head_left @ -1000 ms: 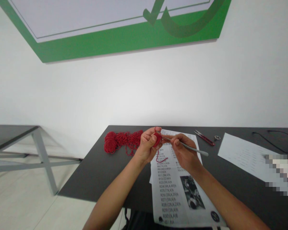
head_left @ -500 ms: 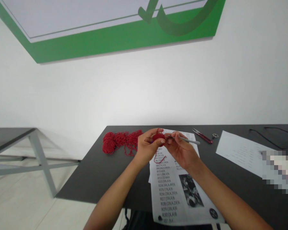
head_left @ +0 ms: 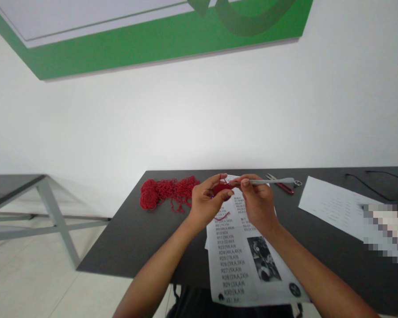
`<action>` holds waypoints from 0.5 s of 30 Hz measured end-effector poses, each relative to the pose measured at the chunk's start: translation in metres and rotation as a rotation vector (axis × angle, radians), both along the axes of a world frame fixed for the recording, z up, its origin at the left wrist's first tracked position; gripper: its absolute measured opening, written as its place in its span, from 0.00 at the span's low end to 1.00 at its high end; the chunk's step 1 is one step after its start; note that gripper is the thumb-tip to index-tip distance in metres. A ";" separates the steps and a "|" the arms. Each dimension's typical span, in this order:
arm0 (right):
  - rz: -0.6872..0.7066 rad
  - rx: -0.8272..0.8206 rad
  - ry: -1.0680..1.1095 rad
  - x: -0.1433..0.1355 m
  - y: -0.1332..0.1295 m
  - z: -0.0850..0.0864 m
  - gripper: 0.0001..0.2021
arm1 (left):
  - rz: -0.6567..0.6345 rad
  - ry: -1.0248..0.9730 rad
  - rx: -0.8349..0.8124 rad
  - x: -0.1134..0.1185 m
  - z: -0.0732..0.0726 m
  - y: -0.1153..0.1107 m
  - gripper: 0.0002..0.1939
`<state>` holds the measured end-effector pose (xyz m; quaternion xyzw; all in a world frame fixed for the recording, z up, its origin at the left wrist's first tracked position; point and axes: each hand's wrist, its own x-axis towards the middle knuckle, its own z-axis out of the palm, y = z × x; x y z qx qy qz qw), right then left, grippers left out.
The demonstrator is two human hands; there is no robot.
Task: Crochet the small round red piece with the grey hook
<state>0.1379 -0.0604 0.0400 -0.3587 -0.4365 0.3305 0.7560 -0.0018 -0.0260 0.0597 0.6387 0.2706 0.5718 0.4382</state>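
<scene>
Between the thumb and fingers of my left hand (head_left: 207, 201) is a small red crocheted piece (head_left: 221, 189), with a strand of yarn passing over the raised index finger. My right hand (head_left: 258, 201) grips a crochet hook (head_left: 273, 181) with a pale grey handle, its thin tip at the red piece. The handle points right, nearly level. A loose red strand dangles below the piece, over a printed pattern sheet (head_left: 232, 265). Left of my hands lies a ball of red yarn (head_left: 149, 194) with crinkled yarn heaped beside it.
Red-handled scissors (head_left: 287, 189) and a small metal ring (head_left: 297, 183) lie on the dark table (head_left: 129, 238) at the back right. Farther right are another paper (head_left: 331, 207), black glasses (head_left: 368, 187) and a pixelated area. A second table (head_left: 13, 185) stands at left.
My right hand has turned, swinging the hook's handle from slanting down to nearly level and farther right. My left hand still holds the red piece. The view has tilted slightly.
</scene>
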 end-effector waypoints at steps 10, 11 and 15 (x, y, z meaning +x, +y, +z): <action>-0.131 0.047 -0.237 0.004 -0.008 0.013 0.13 | -0.041 -0.051 -0.091 0.002 -0.004 0.003 0.24; -0.137 0.054 -0.242 0.004 -0.008 0.013 0.13 | -0.043 -0.050 -0.096 0.002 -0.004 0.003 0.24; -0.148 0.080 -0.279 0.005 -0.008 0.013 0.13 | -0.034 -0.040 -0.094 0.003 -0.004 0.003 0.23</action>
